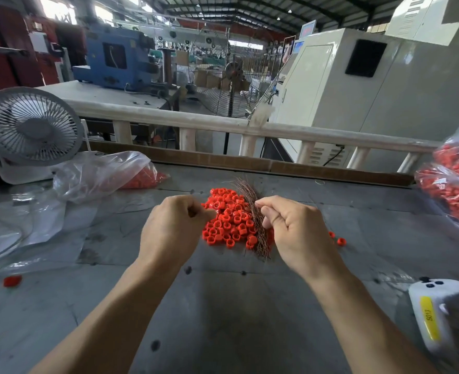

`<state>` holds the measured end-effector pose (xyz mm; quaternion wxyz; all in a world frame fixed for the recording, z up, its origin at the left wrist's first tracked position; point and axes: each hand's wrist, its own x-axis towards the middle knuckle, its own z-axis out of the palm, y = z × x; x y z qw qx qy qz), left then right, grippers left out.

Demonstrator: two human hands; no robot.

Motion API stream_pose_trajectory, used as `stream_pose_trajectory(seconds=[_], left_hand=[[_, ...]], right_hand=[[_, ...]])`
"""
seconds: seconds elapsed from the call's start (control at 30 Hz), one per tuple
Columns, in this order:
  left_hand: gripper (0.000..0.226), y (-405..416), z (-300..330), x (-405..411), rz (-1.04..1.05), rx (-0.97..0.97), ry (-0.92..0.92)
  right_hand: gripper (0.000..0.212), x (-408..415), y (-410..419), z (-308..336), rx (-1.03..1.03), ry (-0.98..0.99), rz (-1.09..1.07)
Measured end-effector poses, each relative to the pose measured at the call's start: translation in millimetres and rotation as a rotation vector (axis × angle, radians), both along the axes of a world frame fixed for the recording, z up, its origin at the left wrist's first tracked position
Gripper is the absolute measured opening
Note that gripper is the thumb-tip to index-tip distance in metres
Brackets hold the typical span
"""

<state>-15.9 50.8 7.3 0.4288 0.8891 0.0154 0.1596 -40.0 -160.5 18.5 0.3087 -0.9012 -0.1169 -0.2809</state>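
Our right hand (pixel 290 225) pinches the copper wires (pixel 250 195) beside the red caps (pixel 227 220). Our left hand (pixel 177 225) is curled, and we cannot tell what it holds. We should draw one strand free gently.

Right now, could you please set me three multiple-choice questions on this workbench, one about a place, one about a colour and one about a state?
1. Where does the desk fan stand on the table?
A. at its far left
B. at its far right
C. in the middle of it

2. What colour are the caps in the pile?
A. blue
B. red
C. green

3. What is the right hand doing?
A. lying flat on the table
B. pinching at the wire bundle
C. holding the fan

Answers: 1 A, the fan stands at the left edge, behind the plastic bag; 2 B, every cap in the heap is red; 3 B, its thumb and forefinger meet on the strands.
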Motion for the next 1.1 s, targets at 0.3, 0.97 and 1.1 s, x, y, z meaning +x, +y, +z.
stream_pose_trajectory(seconds=[0.3, 0.97, 1.1], left_hand=[[0.024, -12, -13, -4, -0.056, 0.374, 0.063], [0.022, -34, 6, -13, -0.427, -0.826, 0.044], [0.024, -34, 9, -14, -0.472, -1.012, 0.108]], right_hand=[[0.01, -5, 2, 2, 0.034, 0.027, -0.043], [0.011, -12, 10, 5, 0.341, -0.028, 0.145], [0.008, -12, 12, 6, 0.438, -0.005, 0.194]])
